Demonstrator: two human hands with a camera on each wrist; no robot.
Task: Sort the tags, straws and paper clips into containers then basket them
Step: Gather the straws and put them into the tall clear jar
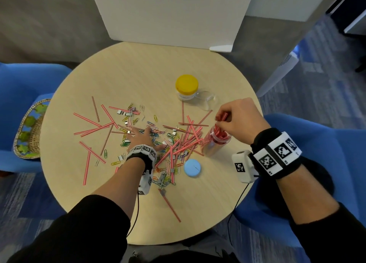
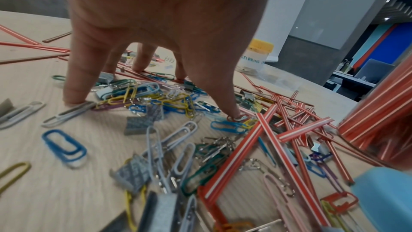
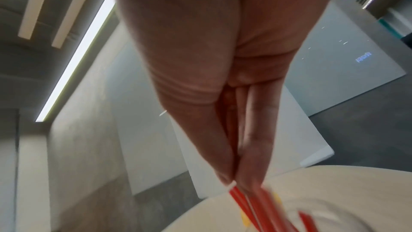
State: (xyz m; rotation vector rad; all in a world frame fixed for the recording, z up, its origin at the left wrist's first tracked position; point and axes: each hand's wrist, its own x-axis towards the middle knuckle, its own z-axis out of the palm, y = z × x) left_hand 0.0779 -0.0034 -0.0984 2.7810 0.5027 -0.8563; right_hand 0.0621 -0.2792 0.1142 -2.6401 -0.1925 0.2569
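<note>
Red-and-white striped straws (image 1: 93,127), coloured paper clips (image 1: 156,132) and small silver tags (image 1: 123,113) lie mixed on the round wooden table (image 1: 122,72). My left hand (image 1: 141,137) is spread over the pile, its straight fingertips (image 2: 73,98) pressing on paper clips (image 2: 125,98) beside tags (image 2: 136,124). My right hand (image 1: 221,117) pinches a bunch of straws (image 3: 245,205) between thumb and fingers (image 3: 231,181), just above a tilted clear jar (image 1: 215,141) that holds many straws. The jar (image 2: 379,112) shows at the right of the left wrist view.
A yellow-lidded jar (image 1: 186,87) stands at the back with a clear lid (image 1: 207,99) beside it. A light blue lid (image 1: 192,167) lies near the front. A woven basket (image 1: 31,128) sits on the blue chair at left. White panels stand behind the table.
</note>
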